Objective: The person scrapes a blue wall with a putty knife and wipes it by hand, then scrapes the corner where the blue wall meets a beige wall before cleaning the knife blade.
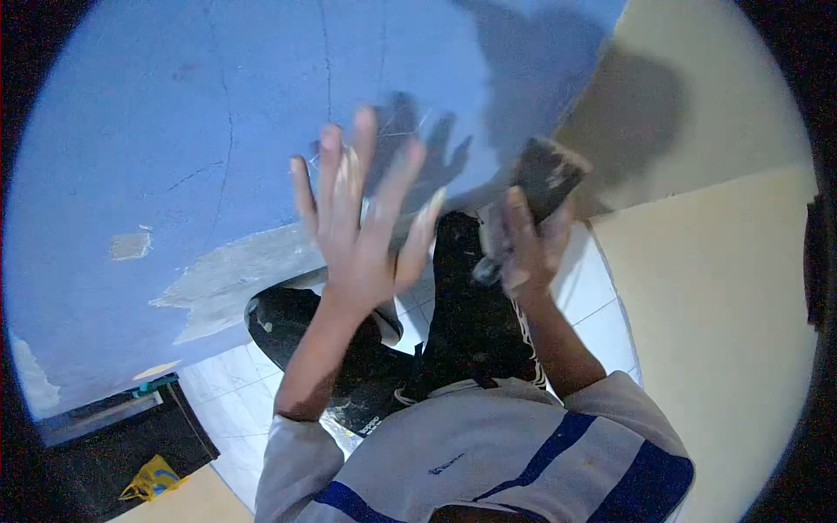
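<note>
My left hand is raised in front of the blue wall, its fingers spread and slightly blurred. Nothing is in it, and its shadow falls on the wall behind. In my right hand is what looks like a putty knife, with a broad dark blade pointing up and a pale, worn edge. A greyish rounded end shows below the fingers; the grip itself is mostly hidden.
Cracks run down the blue wall, and a bare grey patch shows low on it. A beige wall meets it at right. White floor tiles lie around my bent legs. A yellow bag rests on a dark surface at lower left.
</note>
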`<state>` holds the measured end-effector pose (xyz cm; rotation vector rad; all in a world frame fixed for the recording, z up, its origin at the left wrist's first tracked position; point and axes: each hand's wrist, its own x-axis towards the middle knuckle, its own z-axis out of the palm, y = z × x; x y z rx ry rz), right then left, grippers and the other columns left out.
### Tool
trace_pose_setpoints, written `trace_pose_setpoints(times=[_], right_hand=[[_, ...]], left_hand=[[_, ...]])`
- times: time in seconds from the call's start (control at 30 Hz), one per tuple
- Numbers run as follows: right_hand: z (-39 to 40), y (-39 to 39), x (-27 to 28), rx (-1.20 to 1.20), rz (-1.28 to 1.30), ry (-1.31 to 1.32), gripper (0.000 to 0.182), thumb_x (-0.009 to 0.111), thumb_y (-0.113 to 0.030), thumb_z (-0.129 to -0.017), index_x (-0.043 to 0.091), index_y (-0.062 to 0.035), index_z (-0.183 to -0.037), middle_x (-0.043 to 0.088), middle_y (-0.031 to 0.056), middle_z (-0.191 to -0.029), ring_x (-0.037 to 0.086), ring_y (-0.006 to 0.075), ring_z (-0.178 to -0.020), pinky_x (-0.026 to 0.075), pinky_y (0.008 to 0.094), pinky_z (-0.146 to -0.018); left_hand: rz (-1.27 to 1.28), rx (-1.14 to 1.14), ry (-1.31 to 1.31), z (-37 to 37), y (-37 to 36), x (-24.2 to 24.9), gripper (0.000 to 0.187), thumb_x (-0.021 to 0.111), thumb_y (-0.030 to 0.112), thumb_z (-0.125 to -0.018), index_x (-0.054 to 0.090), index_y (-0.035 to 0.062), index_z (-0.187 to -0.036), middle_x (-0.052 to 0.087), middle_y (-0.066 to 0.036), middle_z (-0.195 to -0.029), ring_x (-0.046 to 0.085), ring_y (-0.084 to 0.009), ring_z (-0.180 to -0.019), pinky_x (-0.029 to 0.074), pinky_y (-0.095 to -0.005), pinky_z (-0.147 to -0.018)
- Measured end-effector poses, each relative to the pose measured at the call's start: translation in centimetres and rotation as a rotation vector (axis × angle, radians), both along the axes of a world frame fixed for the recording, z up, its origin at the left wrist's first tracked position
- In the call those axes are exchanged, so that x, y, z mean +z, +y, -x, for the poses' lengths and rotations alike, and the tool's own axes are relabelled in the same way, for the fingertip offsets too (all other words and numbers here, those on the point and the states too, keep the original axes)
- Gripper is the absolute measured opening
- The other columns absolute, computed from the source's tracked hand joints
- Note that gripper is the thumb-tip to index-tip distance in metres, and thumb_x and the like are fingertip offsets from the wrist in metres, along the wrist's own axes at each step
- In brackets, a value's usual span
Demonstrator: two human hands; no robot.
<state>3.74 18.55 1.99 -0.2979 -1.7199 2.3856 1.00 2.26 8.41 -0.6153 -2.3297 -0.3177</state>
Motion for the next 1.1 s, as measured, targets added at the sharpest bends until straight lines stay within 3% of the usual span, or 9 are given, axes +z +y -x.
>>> trace_pose_setpoints(times=[0.17, 0.3, 0.4, 0.53, 0.6, 0.77, 0.9, 1.03, 1.1], right_hand=[[-0.4, 5.4, -2.0, -0.203, 0.117, 0.031, 0.027, 0.062, -0.013, -0.089, 0.046, -0.0052, -0.109, 0.054, 0.0003, -0.081, 0.05, 0.006, -0.06, 0.041, 0.021, -0.048], [-1.8, 8.2, -5.7, -0.29, -0.161, 0.038, 0.021, 0.061, -0.014, -0.09, 0.049, -0.0043, -0.104, 0.054, 0.0017, -0.084, 0.052, 0.0077, -0.067, 0.045, 0.0249, -0.057], [-2.5, 8.3, -6.2, -0.174, -0.273, -0.05, 0.019, 0.057, -0.015, -0.093, 0.05, -0.0038, -0.106, 0.054, 0.0039, -0.086, 0.052, 0.0093, -0.07, 0.045, 0.0259, -0.061], [-1.2, 6.6, -4.5, -0.082, -0.559, 0.072, 0.028, 0.054, -0.016, -0.094, 0.042, -0.005, -0.117, 0.053, 0.0026, -0.076, 0.043, 0.0058, -0.053, 0.034, 0.0207, -0.046], [-1.1, 6.1, -1.5, 0.091, -0.086, -0.043, 0.039, 0.054, -0.012, -0.093, 0.039, -0.0025, -0.128, 0.058, 0.0087, -0.081, 0.052, 0.0122, -0.053, 0.043, 0.0233, -0.046], [2.6, 5.2, -1.9, 0.071, -0.928, 0.528, 0.037, 0.055, -0.001, -0.085, 0.053, 0.0004, -0.122, 0.054, 0.0299, -0.118, 0.059, 0.0385, -0.1, 0.048, 0.047, -0.085], [6.4, 3.4, -1.6, 0.126, -1.144, 0.725, 0.039, 0.056, -0.003, -0.083, 0.054, -0.0021, -0.122, 0.056, 0.0231, -0.118, 0.06, 0.0383, -0.1, 0.049, 0.0465, -0.084], [8.4, 2.7, -1.7, 0.183, -1.196, 0.705, 0.052, 0.06, -0.019, -0.082, 0.048, -0.0139, -0.132, 0.06, 0.0128, -0.113, 0.061, 0.0305, -0.094, 0.049, 0.0424, -0.08], [8.0, 3.0, -0.9, 0.091, -1.292, 0.768, 0.051, 0.06, -0.02, -0.082, 0.05, -0.0177, -0.131, 0.059, 0.0109, -0.114, 0.06, 0.0296, -0.095, 0.049, 0.0424, -0.079]], left_hand=[[0.35, -0.589, -0.699, 1.3, -0.9, -7.7, 0.058, 0.06, 0.037, -0.087, 0.046, 0.0117, -0.137, 0.025, -0.017, -0.152, 0.021, -0.0336, -0.141, 0.017, -0.0515, -0.111], [0.15, -0.304, -0.11, 2.5, -0.6, -2.8, 0.06, 0.061, 0.041, -0.086, 0.044, 0.0174, -0.139, 0.027, -0.017, -0.15, 0.025, -0.0353, -0.139, 0.019, -0.0511, -0.114], [0.204, -0.045, -0.215, 2.5, 1.7, 0.4, 0.059, 0.061, 0.04, -0.086, 0.044, 0.0183, -0.139, 0.032, -0.018, -0.147, 0.029, -0.0359, -0.136, 0.021, -0.0478, -0.114], [0.391, -0.527, -0.816, 1.2, 0.8, -5.1, 0.049, 0.058, 0.033, -0.09, 0.049, 0.0117, -0.133, 0.041, -0.019, -0.14, 0.039, -0.0354, -0.13, 0.029, -0.0472, -0.108], [0.462, -0.607, -0.71, 0.7, 1.4, -4.8, 0.044, 0.057, 0.029, -0.09, 0.051, 0.0055, -0.127, 0.043, -0.019, -0.137, 0.044, -0.0332, -0.125, 0.032, -0.0454, -0.105], [-0.988, -0.655, -1.267, 2.3, 2.9, -6.4, 0.053, 0.038, 0.048, -0.097, 0.05, 0.0048, -0.126, 0.052, -0.014, -0.127, 0.048, -0.0246, -0.12, 0.038, -0.0392, -0.101], [-1.835, -0.656, -1.06, 2.9, 7.6, -6.9, 0.07, 0.026, 0.06, -0.095, 0.049, -0.0005, -0.123, 0.055, -0.013, -0.122, 0.053, -0.0256, -0.111, 0.038, -0.0389, -0.1], [-1.803, -1.222, -0.917, 6.2, 8.9, -9.7, 0.077, 0.031, 0.068, -0.09, 0.046, 0.0009, -0.125, 0.052, -0.013, -0.125, 0.052, -0.0259, -0.112, 0.042, -0.0403, -0.097], [-1.862, -1.13, -0.842, 7.1, 9.9, -10.7, 0.081, 0.028, 0.072, -0.088, 0.048, 0.0014, -0.121, 0.057, -0.013, -0.115, 0.055, -0.0267, -0.104, 0.045, -0.0406, -0.093]])
